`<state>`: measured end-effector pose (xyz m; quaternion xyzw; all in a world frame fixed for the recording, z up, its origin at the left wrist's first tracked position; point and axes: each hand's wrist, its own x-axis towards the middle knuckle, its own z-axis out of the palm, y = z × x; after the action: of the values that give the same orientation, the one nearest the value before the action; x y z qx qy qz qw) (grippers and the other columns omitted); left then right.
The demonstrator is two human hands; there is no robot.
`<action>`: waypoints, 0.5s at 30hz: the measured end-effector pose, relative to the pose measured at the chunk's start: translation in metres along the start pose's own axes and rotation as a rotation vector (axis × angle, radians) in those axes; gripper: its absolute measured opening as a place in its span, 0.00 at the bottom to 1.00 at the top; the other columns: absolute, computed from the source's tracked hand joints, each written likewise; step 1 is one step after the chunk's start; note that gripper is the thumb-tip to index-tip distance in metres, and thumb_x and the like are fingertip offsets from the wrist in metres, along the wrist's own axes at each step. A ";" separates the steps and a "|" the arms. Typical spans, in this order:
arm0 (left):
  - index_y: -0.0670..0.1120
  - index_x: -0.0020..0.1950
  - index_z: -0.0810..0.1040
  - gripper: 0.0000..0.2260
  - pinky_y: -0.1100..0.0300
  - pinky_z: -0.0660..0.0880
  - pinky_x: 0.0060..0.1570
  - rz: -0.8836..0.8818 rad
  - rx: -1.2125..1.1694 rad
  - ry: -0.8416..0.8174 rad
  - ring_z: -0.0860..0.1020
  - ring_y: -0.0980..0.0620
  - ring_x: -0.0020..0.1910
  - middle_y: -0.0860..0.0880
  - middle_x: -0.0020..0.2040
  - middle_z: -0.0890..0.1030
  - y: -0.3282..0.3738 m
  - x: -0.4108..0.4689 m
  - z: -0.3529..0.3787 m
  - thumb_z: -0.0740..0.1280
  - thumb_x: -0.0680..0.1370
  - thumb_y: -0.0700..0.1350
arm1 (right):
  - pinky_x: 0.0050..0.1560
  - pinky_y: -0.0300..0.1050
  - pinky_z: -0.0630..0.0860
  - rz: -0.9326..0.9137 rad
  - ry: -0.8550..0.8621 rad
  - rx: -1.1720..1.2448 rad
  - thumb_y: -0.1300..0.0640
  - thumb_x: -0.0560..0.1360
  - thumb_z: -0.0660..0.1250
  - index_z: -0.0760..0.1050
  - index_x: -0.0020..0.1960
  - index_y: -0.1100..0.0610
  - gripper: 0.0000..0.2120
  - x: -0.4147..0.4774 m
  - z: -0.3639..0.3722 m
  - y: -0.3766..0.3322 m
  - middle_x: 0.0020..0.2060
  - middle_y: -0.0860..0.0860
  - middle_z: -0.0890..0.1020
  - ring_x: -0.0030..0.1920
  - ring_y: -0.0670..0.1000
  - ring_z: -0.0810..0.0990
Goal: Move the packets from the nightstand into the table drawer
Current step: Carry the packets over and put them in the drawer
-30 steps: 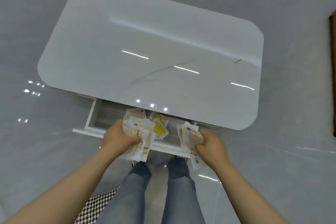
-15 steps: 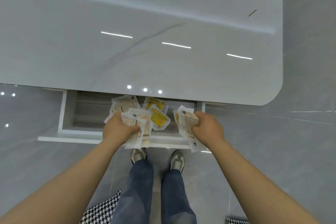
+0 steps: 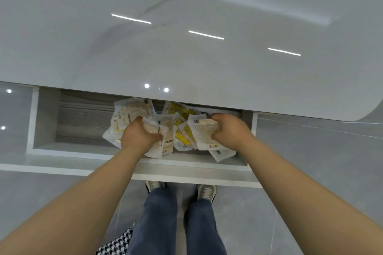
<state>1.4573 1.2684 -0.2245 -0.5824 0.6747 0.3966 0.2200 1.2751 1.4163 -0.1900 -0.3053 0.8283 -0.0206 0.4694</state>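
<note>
both hands, l point(image 3: 139, 137) & r point(image 3: 230, 133), each grip packets point(image 3: 204, 133) over open drawer point(image 3: 83, 152).

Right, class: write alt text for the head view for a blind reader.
The left hand grips a bundle of pale packets and the right hand grips a second bundle, over an open white table drawer. Yellow packets and one more pale packet lie inside, beneath the glossy tabletop.

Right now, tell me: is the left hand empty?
No, the left hand grips white packets over the open drawer.
</note>
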 end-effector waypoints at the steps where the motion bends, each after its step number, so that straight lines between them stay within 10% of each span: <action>1: 0.42 0.60 0.71 0.27 0.58 0.70 0.43 -0.007 0.013 0.002 0.77 0.43 0.55 0.44 0.55 0.79 -0.002 0.004 0.001 0.77 0.67 0.49 | 0.41 0.43 0.74 -0.007 0.002 -0.018 0.62 0.70 0.64 0.76 0.56 0.50 0.16 0.004 0.003 0.001 0.50 0.51 0.82 0.51 0.55 0.79; 15: 0.39 0.66 0.67 0.27 0.50 0.73 0.55 0.057 0.178 0.024 0.73 0.38 0.58 0.38 0.61 0.71 -0.015 0.004 0.003 0.72 0.72 0.46 | 0.41 0.43 0.69 0.248 0.099 -0.249 0.65 0.73 0.64 0.65 0.68 0.58 0.24 0.009 0.024 0.023 0.57 0.57 0.76 0.53 0.58 0.79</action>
<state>1.4698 1.2682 -0.2339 -0.5457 0.7261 0.3343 0.2515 1.2789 1.4362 -0.2176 -0.2551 0.8779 0.1250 0.3854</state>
